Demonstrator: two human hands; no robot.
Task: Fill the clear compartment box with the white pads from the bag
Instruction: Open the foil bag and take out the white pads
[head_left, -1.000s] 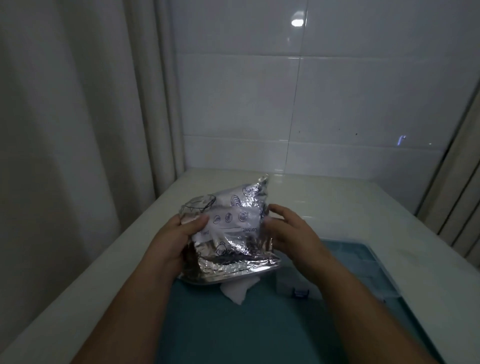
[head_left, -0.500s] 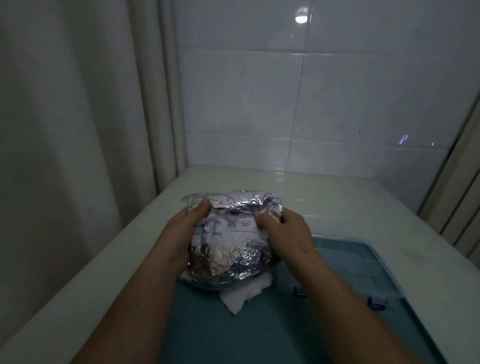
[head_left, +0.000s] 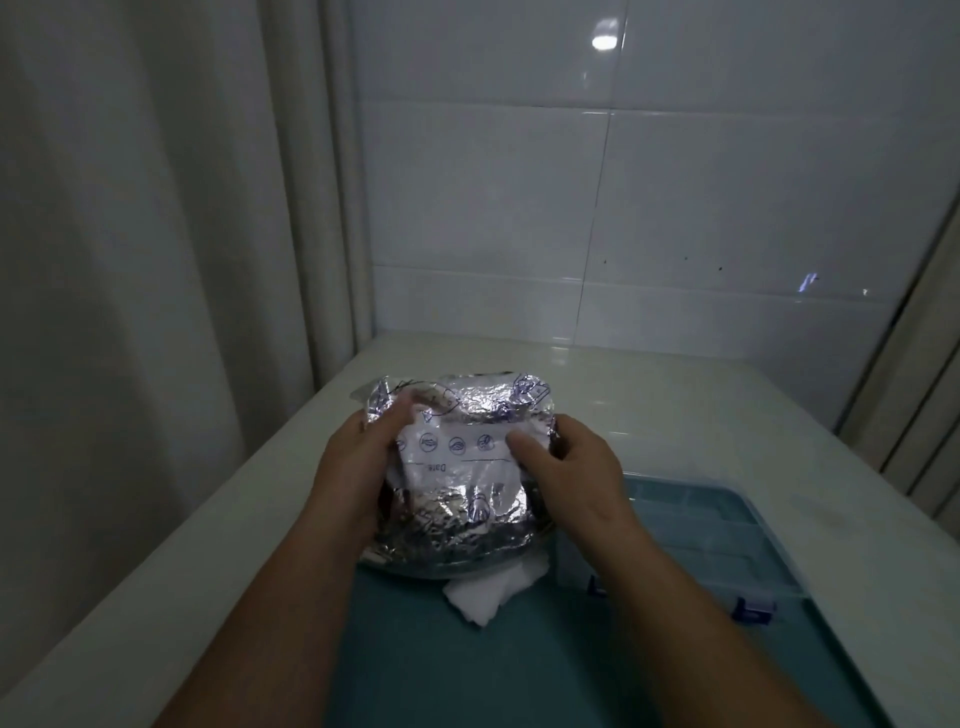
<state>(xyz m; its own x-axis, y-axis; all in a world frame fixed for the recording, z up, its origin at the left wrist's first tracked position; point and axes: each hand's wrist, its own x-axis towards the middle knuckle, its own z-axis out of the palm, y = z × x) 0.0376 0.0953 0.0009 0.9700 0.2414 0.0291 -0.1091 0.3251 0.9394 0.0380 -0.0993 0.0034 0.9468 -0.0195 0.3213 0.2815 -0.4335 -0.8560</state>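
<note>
A crinkled silver foil bag (head_left: 457, 467), printed with small blue icons and a white label panel, stands upright between my left hand (head_left: 353, 478) and my right hand (head_left: 576, 478). Each hand grips 1 side, thumb on the front. The bag's top is crumpled. 1 white pad (head_left: 488, 595), soft and creased, pokes out from under its base. Just to the right lies the clear compartment box (head_left: 727, 535), flat, its dividers visible and 2 blue latches on its near edge.
</note>
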